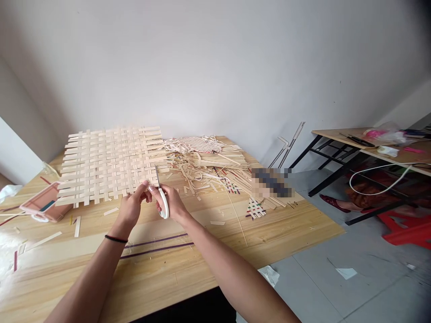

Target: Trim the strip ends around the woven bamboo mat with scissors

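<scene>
A large pale woven mat [111,161] of flat strips, with loose strip ends round its edges, is held up at a tilt over the table. My left hand [133,204] pinches its lower right corner between thumb and fingers. White-handled scissors [163,204] are in my right hand [171,202], fingers closed round the handles. Their blades point up and away, beside the mat's right edge by the strip ends. Whether the blades touch a strip I cannot tell.
The wooden table [148,278] carries a pink basket [47,202] at left, a heap of strips and scraps [191,168] behind my hands, and a small coloured woven piece [256,209] at right. Another table [367,139] and a red stool [404,226] stand beyond. Part of a person's foot [336,203] shows below it.
</scene>
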`<state>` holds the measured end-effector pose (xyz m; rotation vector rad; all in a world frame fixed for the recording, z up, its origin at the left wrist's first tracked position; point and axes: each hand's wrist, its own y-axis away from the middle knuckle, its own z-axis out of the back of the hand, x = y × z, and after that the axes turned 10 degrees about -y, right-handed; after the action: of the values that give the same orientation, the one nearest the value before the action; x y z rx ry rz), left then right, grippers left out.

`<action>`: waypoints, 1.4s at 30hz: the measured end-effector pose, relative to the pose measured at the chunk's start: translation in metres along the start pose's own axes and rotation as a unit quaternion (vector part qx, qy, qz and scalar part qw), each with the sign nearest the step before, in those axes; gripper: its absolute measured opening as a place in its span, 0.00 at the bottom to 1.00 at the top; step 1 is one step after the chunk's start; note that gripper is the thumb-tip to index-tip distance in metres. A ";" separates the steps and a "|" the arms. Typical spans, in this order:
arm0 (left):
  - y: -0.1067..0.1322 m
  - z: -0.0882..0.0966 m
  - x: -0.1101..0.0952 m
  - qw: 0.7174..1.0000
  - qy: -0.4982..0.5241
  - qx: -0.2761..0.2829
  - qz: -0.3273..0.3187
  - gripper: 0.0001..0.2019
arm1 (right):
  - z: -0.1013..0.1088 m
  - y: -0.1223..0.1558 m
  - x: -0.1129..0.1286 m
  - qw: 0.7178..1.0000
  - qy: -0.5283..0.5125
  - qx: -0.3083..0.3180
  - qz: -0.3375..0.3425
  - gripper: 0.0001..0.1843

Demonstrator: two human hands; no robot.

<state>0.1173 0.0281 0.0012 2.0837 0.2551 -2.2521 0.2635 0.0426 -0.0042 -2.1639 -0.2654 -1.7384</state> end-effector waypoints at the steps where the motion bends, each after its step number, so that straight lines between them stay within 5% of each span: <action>1: 0.000 0.000 0.000 1.000 0.002 -0.002 0.002 0.20 | 0.000 -0.001 -0.001 1.000 0.001 -0.001 -0.003 0.27; 42: 0.002 -0.001 -0.004 0.997 0.063 0.025 0.022 0.17 | -0.002 0.004 0.002 1.000 -0.004 -0.007 -0.002 0.25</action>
<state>0.1192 0.0262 0.0049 2.2375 0.1575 -2.1272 0.2638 0.0376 -0.0023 -2.1826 -0.2607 -1.7399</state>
